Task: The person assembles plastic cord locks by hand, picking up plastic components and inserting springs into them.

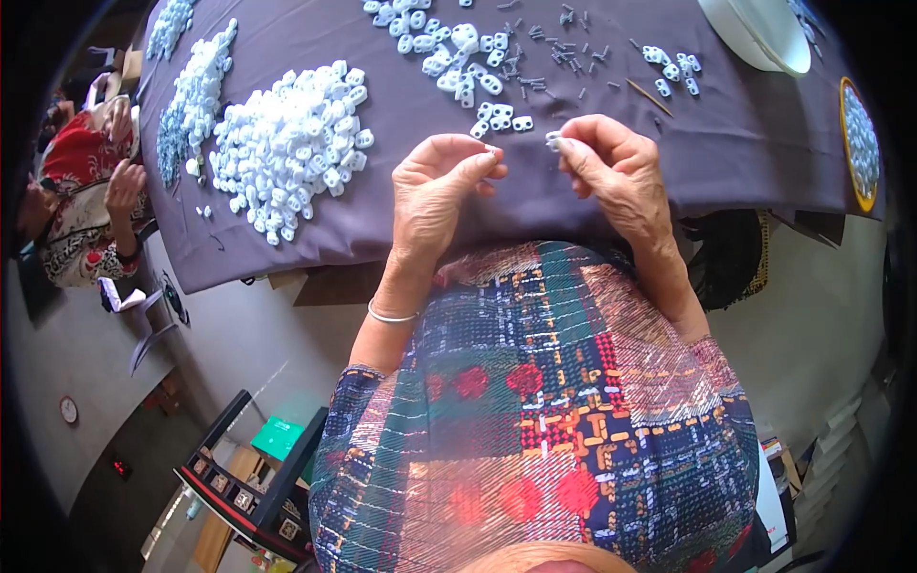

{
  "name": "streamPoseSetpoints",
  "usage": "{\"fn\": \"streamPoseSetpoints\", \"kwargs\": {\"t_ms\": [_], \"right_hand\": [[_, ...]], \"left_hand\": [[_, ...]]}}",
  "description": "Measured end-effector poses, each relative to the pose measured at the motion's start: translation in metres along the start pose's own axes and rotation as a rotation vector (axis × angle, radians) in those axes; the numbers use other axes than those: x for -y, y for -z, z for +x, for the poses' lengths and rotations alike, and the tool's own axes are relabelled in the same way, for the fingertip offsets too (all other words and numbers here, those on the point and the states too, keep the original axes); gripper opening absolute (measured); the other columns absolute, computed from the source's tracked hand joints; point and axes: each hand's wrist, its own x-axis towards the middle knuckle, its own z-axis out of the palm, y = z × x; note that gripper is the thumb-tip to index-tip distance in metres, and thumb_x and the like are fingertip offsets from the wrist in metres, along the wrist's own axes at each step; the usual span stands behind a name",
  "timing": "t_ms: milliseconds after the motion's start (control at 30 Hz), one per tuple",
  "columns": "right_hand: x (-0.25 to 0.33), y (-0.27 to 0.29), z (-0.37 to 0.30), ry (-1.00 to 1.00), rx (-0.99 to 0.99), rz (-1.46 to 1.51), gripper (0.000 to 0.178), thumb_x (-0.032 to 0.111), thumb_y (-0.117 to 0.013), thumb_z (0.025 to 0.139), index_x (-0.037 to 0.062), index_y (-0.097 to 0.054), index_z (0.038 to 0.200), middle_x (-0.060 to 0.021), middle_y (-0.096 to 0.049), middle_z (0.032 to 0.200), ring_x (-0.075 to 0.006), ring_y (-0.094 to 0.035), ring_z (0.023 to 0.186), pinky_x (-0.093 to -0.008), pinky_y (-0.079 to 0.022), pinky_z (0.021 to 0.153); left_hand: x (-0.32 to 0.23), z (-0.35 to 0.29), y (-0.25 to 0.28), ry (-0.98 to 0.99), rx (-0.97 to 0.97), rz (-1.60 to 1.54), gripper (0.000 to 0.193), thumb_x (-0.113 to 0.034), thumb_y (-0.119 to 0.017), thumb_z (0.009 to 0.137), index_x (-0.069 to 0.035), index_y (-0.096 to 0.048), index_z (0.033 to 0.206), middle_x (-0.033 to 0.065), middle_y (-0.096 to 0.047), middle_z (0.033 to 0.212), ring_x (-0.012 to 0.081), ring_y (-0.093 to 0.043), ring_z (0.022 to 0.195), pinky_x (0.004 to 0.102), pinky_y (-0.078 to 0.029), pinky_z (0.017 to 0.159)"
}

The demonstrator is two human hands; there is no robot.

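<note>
While both hands hover above the near edge of the table [726, 143], each pinches something small. The left hand [441, 186] has thumb and forefinger closed on a tiny pale piece [491, 151], barely visible at the fingertips. The right hand [611, 167] is likewise curled, its fingertips gripping a white clip [553, 140]. The two pieces sit just apart, between the hands, over the purple cloth.

No packages or labels show on the table. On the floor at lower left lies a green rectangular card [278, 436] beside a dark frame [250, 492], and a round red-rimmed disc [69, 410] sits further left; what they carry cannot be read.

One large pile [291, 143] of white clips lies left of the hands, too many to count. Beyond it run a pale strip-shaped heap [196, 95] and a bluish one [170, 27] at the far corner. A loose scatter [449, 48] of white clips spreads ahead of the hands, with a small cluster [499, 118] of about four just before them, and another group [672, 69] of about six to the right. Small dark pins [559, 57] lie strewn between, uncounted. One thin stick [650, 97] lies nearby. One white bowl [759, 33] sits at the far right, and one yellow-rimmed tray [860, 143] of pale pieces at the right edge.

Another person [86, 191] in a red patterned garment sits at the left.
</note>
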Motion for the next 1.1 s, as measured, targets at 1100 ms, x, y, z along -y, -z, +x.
{"fn": "streamPoseSetpoints", "kwargs": {"t_ms": [1100], "right_hand": [[-0.016,-0.029,0.005,0.144,0.065,-0.380,0.010,0.011,-0.060,0.085,0.0008,-0.062,0.087,0.0019,-0.058,0.066,-0.0024,-0.050,0.052,-0.0166,-0.040,0.046]], "left_hand": [[0.019,-0.013,-0.010,-0.136,-0.102,0.151,0.019,0.002,-0.063,0.081,0.006,-0.057,0.098,0.0106,-0.065,0.086,0.0138,-0.063,0.076,0.0231,-0.053,0.066]]}}
